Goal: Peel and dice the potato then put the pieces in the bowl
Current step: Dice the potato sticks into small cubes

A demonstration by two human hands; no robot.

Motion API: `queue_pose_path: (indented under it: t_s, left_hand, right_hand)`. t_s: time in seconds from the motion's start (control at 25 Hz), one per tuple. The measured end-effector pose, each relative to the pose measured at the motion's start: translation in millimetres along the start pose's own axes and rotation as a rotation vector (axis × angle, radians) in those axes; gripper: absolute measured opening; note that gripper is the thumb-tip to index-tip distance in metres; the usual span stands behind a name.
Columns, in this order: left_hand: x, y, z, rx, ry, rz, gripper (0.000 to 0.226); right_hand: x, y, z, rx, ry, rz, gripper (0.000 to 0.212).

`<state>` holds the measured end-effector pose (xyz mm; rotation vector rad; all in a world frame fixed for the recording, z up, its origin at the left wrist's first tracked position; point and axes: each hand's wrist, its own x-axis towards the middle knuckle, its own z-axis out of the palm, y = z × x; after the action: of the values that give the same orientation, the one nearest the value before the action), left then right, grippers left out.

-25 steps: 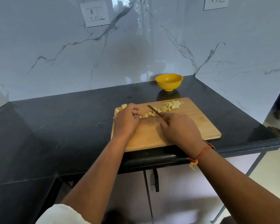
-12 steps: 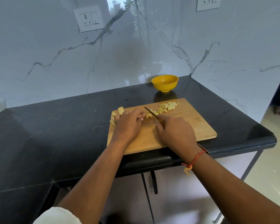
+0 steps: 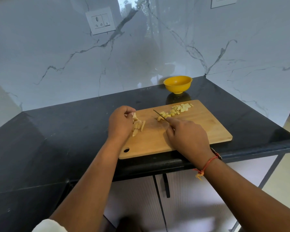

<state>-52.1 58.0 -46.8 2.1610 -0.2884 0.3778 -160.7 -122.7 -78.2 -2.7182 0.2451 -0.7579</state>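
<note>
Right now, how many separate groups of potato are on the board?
2. Long strips lie at the left hand, near the board's left edge; diced pieces trail from the knife to the far right corner. More may hide under that hand.

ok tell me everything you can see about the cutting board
The board is a pale wooden rectangle with rounded corners and a hole at its near left corner. It lies flat on the black counter, near edge by the counter's front. On its far right lie dice, at its left strips, which the left hand holds. The right hand holds a knife over it. The bowl stands apart beyond it.
</note>
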Motion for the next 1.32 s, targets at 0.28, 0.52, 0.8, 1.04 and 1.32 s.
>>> queue_pose_path:
  t_s: [0.28, 0.52, 0.8, 1.04, 1.32]
  left_hand:
    - [0.7, 5.2, -20.9, 0.335, -0.368, 0.005, 0.024]
    - [13.3, -6.2, -9.8, 0.279, -0.196, 0.024, 0.037]
    - [42.3, -6.9, 9.2, 0.449, -0.194, -0.001, 0.040]
    - [55.1, 3.5, 17.1, 0.496, -0.197, -0.085, 0.016]
    - [49.4, 0.3, 21.8, 0.423, -0.201, 0.012, 0.022]
  right_hand:
    - [-0.8, 0.3, 1.8, -0.015, 0.017, -0.018, 0.040]
    - [-1.7, 1.2, 1.6, -0.007, 0.014, -0.024, 0.040]
    - [-2.6, -0.9, -0.7, -0.003, 0.011, -0.021, 0.038]
    - [-4.0, -1.7, -3.5, 0.008, 0.019, -0.021, 0.038]
    - [-3.2, -1.4, -1.6, 0.016, 0.020, -0.016, 0.039]
